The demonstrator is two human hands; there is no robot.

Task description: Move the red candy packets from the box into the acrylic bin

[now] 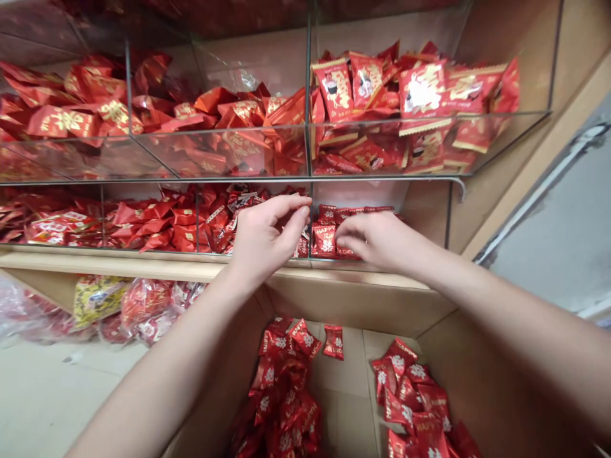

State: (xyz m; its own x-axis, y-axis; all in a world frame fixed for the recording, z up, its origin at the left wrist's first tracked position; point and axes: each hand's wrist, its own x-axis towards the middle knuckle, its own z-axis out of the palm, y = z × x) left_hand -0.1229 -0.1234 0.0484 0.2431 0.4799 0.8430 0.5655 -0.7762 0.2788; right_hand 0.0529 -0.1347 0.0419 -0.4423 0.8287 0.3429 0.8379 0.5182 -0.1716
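Note:
Small red candy packets marked "HAPPY" stand in rows in the lower right compartment of a clear bin. My right hand reaches into that compartment, its fingers curled and pinching at the edge of a front packet. Part of the row is hidden behind this hand. My left hand is beside the clear divider, thumb and forefinger pressed close together at its top. Whether something small lies between those fingertips I cannot make out. Below both hands, a cardboard box holds two loose heaps of similar packets, with a single packet between them.
The upper clear bins hold larger red packets behind a clear front panel. More red packets fill the lower left compartments. A wooden ledge runs under them. Plastic bags of goods lie beneath at left.

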